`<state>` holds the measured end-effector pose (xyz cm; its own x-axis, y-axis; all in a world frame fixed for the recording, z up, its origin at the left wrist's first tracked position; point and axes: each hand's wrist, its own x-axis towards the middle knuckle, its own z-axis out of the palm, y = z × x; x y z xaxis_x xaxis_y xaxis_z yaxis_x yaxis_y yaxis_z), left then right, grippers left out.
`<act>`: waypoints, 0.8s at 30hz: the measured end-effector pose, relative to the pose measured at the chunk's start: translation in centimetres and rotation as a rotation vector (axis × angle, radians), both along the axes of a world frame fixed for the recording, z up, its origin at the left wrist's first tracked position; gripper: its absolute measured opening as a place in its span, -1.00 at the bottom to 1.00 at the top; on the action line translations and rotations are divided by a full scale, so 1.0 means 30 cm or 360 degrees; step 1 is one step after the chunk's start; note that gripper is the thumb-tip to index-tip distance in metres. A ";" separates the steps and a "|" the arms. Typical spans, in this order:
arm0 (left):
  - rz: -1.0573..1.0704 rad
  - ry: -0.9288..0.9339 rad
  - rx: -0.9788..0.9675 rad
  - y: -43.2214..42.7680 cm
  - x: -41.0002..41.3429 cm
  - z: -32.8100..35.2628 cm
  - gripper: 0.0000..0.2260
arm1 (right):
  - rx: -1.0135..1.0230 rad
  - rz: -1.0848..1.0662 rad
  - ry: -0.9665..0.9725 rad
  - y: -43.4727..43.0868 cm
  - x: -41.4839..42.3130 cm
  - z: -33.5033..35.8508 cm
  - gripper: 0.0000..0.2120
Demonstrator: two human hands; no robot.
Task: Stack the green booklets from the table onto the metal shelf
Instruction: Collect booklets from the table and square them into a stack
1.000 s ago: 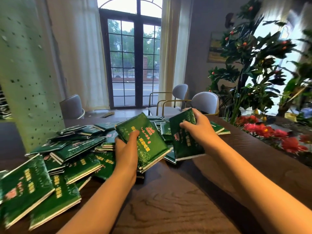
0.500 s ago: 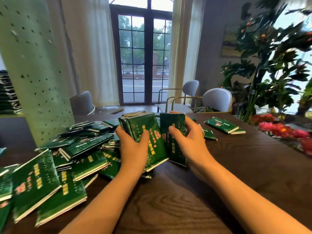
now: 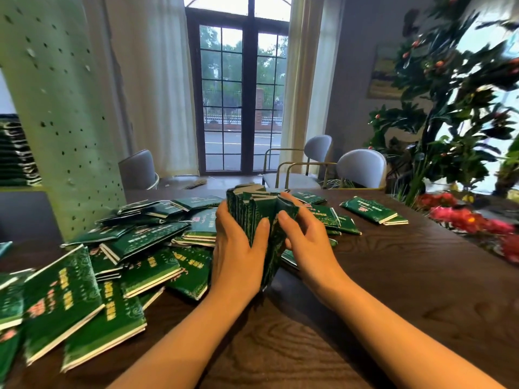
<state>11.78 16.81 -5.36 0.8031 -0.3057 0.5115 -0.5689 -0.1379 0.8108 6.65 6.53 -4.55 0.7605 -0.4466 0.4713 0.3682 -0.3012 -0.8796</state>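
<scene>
Nearest, on the dark wood-grain table [image 3: 365,310], the left hand [image 3: 238,248] and right hand [image 3: 306,242] close in from either side, fingers curled round an upright bundle of green booklets [image 3: 258,211] with gold-patterned covers. I cannot tell whether its lower edge touches the tabletop. This looks like gathering and squaring a batch. Next comes a firm two-sided squeeze so the uneven, fanned booklets lift together. Just left sprawls a loose heap of matching booklets [image 3: 140,248]. Farther left rises a pale green perforated metal shelf panel [image 3: 56,122], with dark green stacks [image 3: 14,153] beyond.
</scene>
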 end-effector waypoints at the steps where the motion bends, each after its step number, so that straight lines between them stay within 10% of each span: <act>1: -0.0006 0.0001 0.0010 0.003 0.001 -0.002 -0.40 | 0.0025 0.0027 0.0031 0.001 0.002 -0.004 -0.46; 10: -0.0028 0.0006 0.0067 0.013 -0.006 -0.006 -0.02 | 0.0435 0.0288 -0.0009 0.005 0.014 0.013 -0.55; 19: -0.0176 0.0113 -0.0083 0.017 0.014 -0.011 -0.07 | 0.0636 0.0657 -0.0016 -0.020 -0.005 0.035 -0.37; 24: -0.0186 0.0150 -0.0092 0.009 0.031 -0.016 -0.41 | 0.0618 0.0693 0.0106 -0.062 -0.001 0.035 -0.41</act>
<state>12.71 17.07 -5.84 0.8090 -0.3719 0.4552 -0.4995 -0.0269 0.8659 6.61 4.66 -3.50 0.9351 -0.2168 0.2803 0.3257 0.2144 -0.9208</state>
